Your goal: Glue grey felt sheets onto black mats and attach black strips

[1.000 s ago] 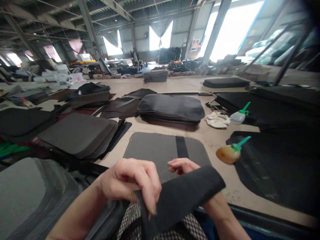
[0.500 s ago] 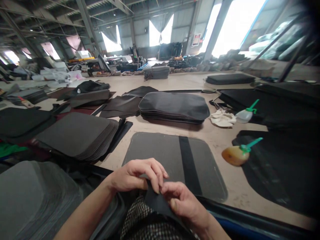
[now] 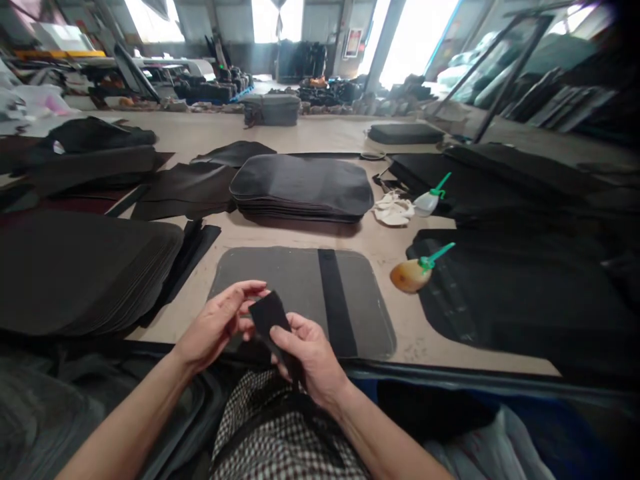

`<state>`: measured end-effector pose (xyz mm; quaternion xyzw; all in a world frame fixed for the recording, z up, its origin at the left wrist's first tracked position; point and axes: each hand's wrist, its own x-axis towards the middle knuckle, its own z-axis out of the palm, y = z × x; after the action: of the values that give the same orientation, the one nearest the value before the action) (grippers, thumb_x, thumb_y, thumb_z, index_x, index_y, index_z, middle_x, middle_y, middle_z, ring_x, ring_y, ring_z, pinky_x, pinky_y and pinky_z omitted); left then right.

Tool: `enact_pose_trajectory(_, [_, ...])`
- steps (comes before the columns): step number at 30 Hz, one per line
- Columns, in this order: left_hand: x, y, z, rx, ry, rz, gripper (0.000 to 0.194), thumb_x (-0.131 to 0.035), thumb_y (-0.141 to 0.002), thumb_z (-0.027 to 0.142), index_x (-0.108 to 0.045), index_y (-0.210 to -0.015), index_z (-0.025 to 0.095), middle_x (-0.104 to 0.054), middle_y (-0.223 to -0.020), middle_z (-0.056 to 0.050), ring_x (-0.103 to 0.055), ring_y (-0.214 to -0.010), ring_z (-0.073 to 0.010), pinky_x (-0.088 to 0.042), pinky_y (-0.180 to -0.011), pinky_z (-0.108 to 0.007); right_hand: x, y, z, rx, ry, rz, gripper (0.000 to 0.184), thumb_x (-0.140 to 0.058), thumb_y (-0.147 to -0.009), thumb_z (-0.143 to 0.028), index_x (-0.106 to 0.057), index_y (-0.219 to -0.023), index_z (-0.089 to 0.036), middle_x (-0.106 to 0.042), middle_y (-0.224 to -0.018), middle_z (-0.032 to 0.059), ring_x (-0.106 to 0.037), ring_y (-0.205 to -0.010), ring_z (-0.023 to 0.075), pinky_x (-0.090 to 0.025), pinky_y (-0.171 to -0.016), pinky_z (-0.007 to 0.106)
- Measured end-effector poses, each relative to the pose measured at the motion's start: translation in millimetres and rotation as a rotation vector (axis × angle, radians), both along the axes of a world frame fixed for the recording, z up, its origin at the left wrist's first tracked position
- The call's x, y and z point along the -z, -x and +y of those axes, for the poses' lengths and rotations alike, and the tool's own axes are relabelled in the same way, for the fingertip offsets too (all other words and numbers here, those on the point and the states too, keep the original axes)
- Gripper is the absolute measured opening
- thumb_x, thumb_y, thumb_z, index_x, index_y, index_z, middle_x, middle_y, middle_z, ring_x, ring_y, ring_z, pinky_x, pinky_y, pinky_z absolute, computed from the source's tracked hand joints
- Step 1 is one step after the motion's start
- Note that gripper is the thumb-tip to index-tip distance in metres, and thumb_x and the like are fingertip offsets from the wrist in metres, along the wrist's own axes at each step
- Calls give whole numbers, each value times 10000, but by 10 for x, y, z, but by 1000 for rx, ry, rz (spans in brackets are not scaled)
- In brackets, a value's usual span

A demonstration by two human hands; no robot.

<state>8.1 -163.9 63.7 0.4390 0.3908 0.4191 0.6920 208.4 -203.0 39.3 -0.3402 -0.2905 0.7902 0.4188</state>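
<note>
A black fabric strip [image 3: 270, 313] is in my right hand [image 3: 313, 357], pinched with the thumb on top, its upper end pointing up and to the left. Beside that end is my left hand [image 3: 220, 323], its fingers curved and apart; whether a fingertip touches the strip I cannot tell. Below and behind the hands lies a grey rounded panel [image 3: 285, 273] on the table [image 3: 195, 273]. Another black strip [image 3: 337, 307] lies across the panel's right part. My left hand covers the panel's near left corner.
Beyond the panel is a stack of black rounded pieces [image 3: 303, 187]. Dark sheets [image 3: 90, 267] are piled at left. To the right are a squeeze bottle with amber liquid [image 3: 410, 277], a whitish bottle [image 3: 427, 203], a cream cloth [image 3: 394, 210] and black material [image 3: 500, 293].
My hands have come apart and moved up and left in the picture. The left hand has let go of the strip, which now shows in the right hand. The view has tilted down and turned right.
</note>
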Motion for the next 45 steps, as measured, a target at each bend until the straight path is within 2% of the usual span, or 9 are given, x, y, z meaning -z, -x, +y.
enact_pose_trajectory(2, [25, -22, 0, -5, 155, -26, 540, -608, -949, 631, -686, -1281, 212, -700, -1032, -114, -629, -718, -135, -454, -490, -196, 17, -49, 84, 109, -72, -169, 475, -833, -826, -564, -600, -956, -171, -663, -630, -20, -499, -427, 61, -389, -417, 148])
enact_pose_trajectory(4, [44, -51, -2, 57, 197, 26, 511, -688, -911, 602, -689, -1198, 178, -670, -833, -62, -582, -625, -113, -405, -464, -182, 46, -68, 142, 112, -113, -288, 464, -791, -852, -588, -613, -975, -178, -671, -645, -19, -533, -453, 84, -414, -433, 168])
enact_pose_trajectory(8, [100, -67, 119, 43, 102, 266, 362, -755, -892, 504, -665, -960, 160, -609, -653, 11, -487, -504, -61, -363, -490, -179, 100, -25, 183, 84, -259, -412, 325, -702, -939, -496, -651, -1016, -184, -728, -881, 27, -669, -747, 151, -539, -657, 238])
enact_pose_trajectory(11, [190, 21, 421, -11, -2, 403, 403, -707, -902, 563, -633, -875, 168, -611, -633, 17, -486, -505, -71, -371, -514, -198, 142, 14, 168, 105, -418, -503, 291, -606, -998, -359, -610, -1243, -202, -698, -1018, 26, -662, -948, 166, -522, -842, 273])
enact_pose_trajectory(15, [399, 220, 1015, -60, -139, 619, 466, -704, -845, 629, -642, -986, 189, -601, -625, 33, -520, -518, -119, -361, -508, -233, 237, 44, 118, 65, -512, -704, 496, -520, -1002, -253, -406, -1480, -197, -506, -788, -67, -518, -649, 116, -407, -652, 241])
enact_pose_trajectory(19, [597, 314, 1534, -85, -450, 880, 371, -649, -879, 564, -670, -985, 210, -672, -785, -3, -627, -726, -182, -457, -685, -298, 284, 89, 135, -1, -537, -750, 405, -493, -988, -219, -449, -1388, -175, -438, -726, -91, -438, -575, 104, -330, -599, 235])
enact_pose_trajectory(24, [691, 239, 1882, -52, -791, 1178, 265, -572, -949, 452, -687, -897, 219, -684, -949, -60, -613, -949, -240, -464, -903, -378, 284, 139, 277, -7, -558, -754, 293, -512, -964, -215, -492, -1255, -192, -462, -683, -102, -466, -562, 106, -331, -602, 230])
enact_pose_trajectory(33, [851, 246, 2133, -18, -878, 1258, 228, -650, -923, 417, -678, -817, 217, -639, -970, -70, -575, -1001, -253, -472, -925, -400, 371, 189, 402, -11, -520, -765, 250, -549, -936, -192, -518, -1183, -214, -487, -670, -106, -510, -553, 104, -348, -592, 221])
enact_pose_trajectory(45, [881, 302, 2199, 11, -894, 1254, 204, -684, -913, 408, -665, -859, 213, -621, -952, -60, -573, -968, -244, -479, -876, -390, 382, 239, 419, -54, -462, -691, 212, -552, -954, -199, -517, -1161, -230, -508, -669, -115, -566, -517, 84, -407, -552, 192])
